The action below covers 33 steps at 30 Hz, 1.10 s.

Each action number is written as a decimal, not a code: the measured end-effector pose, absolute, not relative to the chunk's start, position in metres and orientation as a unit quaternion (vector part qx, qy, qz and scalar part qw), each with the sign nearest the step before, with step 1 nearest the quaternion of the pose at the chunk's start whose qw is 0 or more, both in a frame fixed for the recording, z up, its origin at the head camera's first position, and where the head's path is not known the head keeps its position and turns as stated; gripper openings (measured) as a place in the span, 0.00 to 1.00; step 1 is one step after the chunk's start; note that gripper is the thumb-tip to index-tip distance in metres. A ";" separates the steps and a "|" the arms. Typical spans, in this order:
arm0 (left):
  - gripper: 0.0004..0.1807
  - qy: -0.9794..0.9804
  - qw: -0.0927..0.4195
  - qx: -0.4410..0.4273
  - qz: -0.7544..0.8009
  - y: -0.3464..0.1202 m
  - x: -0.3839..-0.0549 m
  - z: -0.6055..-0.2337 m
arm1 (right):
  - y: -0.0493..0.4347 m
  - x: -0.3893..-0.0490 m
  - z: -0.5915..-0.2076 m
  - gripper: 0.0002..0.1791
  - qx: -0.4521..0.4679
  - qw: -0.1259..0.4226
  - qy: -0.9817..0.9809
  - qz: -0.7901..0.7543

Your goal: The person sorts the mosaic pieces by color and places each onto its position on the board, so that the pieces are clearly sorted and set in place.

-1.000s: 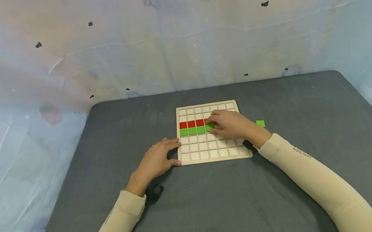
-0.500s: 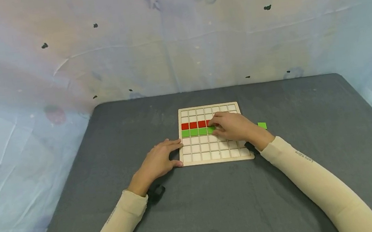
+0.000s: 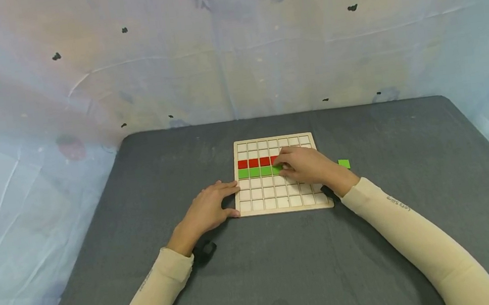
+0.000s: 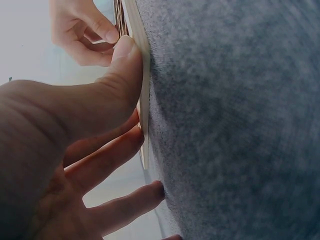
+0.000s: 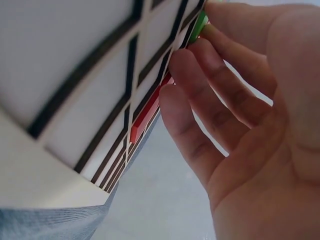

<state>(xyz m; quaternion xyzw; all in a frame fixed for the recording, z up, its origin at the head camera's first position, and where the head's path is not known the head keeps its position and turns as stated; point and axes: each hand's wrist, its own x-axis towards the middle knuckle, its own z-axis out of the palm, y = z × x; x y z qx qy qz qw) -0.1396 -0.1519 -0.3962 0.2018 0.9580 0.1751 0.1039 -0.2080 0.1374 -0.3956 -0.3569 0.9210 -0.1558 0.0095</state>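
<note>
A pale wooden grid board (image 3: 283,209) lies flat on the table. One row holds red tiles (image 3: 253,163), and the row in front of it holds green tiles (image 3: 254,172). My right hand (image 3: 305,166) is over the board, thumb and fingertips pinching a green tile (image 5: 199,26) at the right end of the green row. Part of that tile is covered by the fingers. On the board's left edge rests my left hand (image 3: 205,208), its thumb by the near corner and its fingers spread along the side.
To the right of the board a loose green tile (image 3: 344,163) lies on the dark grey table (image 3: 258,267). Behind and beside the table hangs a pale patterned cloth (image 3: 260,59). The right forearm reaches across the board's right edge.
The green tile under my right fingers has gone from slightly tilted to lying flatter in the row. The left hand stays in place; the view shifts a little.
</note>
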 end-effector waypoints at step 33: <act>0.39 0.960 0.104 0.197 0.169 -0.151 -0.139 -0.396 | 0.282 -0.159 -0.393 0.19 -0.277 -0.052 0.954 -0.105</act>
